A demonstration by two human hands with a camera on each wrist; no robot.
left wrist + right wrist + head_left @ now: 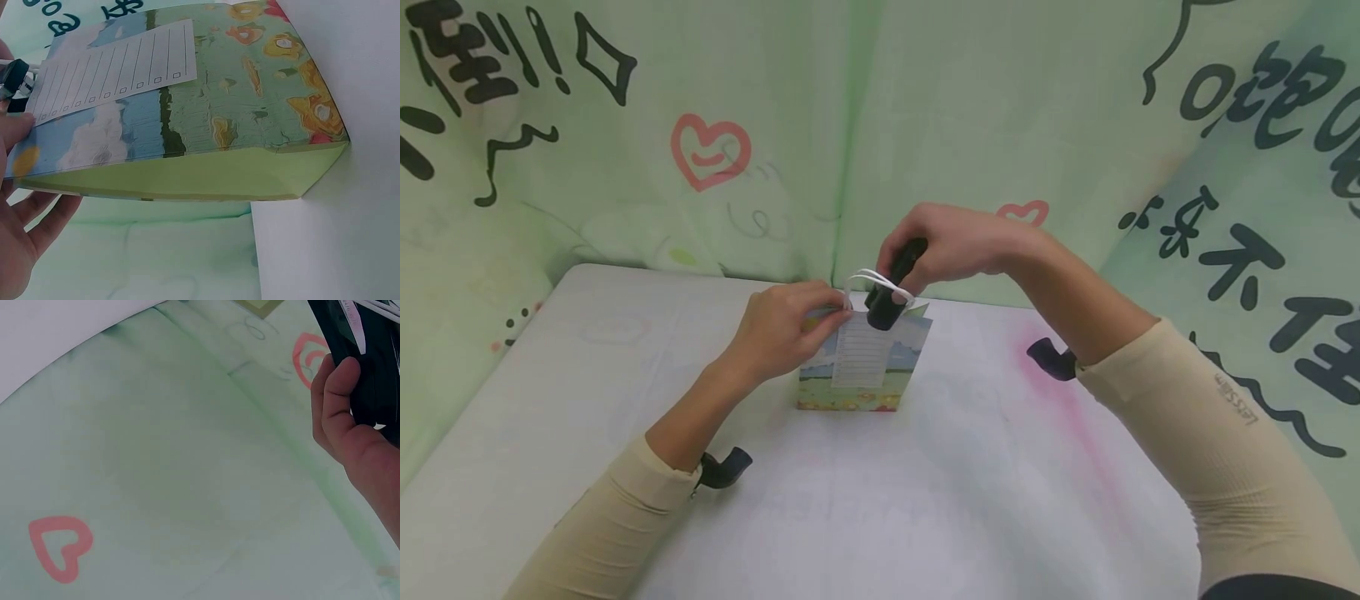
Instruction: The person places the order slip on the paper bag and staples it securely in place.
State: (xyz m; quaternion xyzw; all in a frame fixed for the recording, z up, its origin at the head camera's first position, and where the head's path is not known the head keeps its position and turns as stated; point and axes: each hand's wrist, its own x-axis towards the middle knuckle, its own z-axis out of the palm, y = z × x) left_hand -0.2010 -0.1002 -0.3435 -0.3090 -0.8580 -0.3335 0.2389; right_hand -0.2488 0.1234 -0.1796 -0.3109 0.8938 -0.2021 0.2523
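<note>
Left hand (782, 329) pinches top edge of flower-printed bag (857, 397); right hand (958, 242) grips black object (886, 310) at bag's mouth, white handle (865, 272) crossing it.

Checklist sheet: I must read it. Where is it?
In the head view, the checklist sheet is near centre, on the front of the paper bag, right of the left hand.
</note>
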